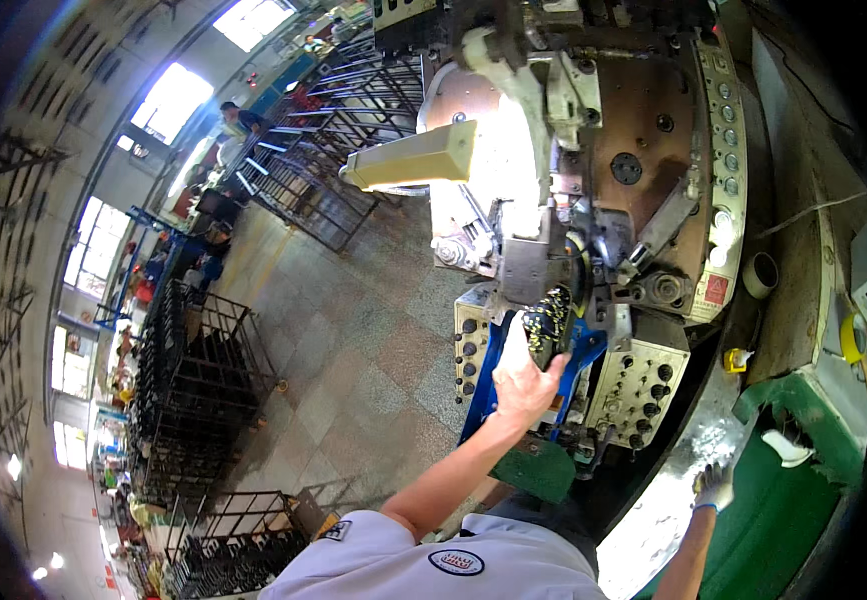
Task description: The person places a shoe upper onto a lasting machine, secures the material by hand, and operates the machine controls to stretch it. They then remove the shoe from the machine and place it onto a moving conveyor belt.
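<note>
My left hand [526,385] is closed round the near end of a dark shoe [545,322] with pale yellow speckled lacing. The shoe's far end sits at the working head of a large shoe-making machine [633,130], under a bright lamp. A blue metal bracket [488,375] flanks the hand on both sides. Lower right, my right hand [715,488] rests over a shiny metal surface [658,500], its fingers stretched out and partly apart. It looks gloved, with a blue band at the wrist. No held object shows in it.
Beige lamp housing [413,158] juts out left of the machine head. Knobbed control panels [638,385] flank the work spot. A green bin [783,510] and yellow tape roll [853,338] are at right. Black racks [198,390] stand on the tiled floor at left; a person [238,125] is far off.
</note>
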The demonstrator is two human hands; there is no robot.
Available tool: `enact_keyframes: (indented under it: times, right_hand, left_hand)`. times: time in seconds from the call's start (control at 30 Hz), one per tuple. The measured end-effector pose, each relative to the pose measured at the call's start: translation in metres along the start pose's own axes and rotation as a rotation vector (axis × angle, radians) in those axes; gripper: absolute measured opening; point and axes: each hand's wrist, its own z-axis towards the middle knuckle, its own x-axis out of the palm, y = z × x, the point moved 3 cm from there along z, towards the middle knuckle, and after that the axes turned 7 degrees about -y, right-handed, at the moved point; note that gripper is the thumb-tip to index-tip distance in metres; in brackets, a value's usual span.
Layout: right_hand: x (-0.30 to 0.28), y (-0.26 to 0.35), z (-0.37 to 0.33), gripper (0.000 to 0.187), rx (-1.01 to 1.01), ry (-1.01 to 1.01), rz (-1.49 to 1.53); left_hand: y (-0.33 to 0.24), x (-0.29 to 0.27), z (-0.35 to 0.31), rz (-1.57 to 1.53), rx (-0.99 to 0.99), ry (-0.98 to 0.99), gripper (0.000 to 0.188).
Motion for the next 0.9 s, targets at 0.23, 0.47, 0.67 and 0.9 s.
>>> enact_keyframes:
  times: [0.23,0.47,0.67,0.9]
  right_hand:
    - [-0.012,0.128,0.124,0.058,0.035,-0.302,-0.256]
    - [0.094,0.153,0.156,0.058,-0.19,0.105,-0.504]
    - [0.089,0.191,0.192,0.078,-0.224,-0.559,-0.428]
    - [0.029,0.15,0.071,0.034,-0.216,0.268,0.158]
  left_hand:
    - [-0.02,-0.002,-0.003,0.03,-0.108,0.013,0.058]
    - [-0.057,-0.002,0.013,0.346,-0.048,0.051,0.039]
    - [0.039,0.002,0.01,0.133,-0.156,0.124,0.054]
    - [0.037,0.003,0.007,0.096,-0.218,0.132,0.052]
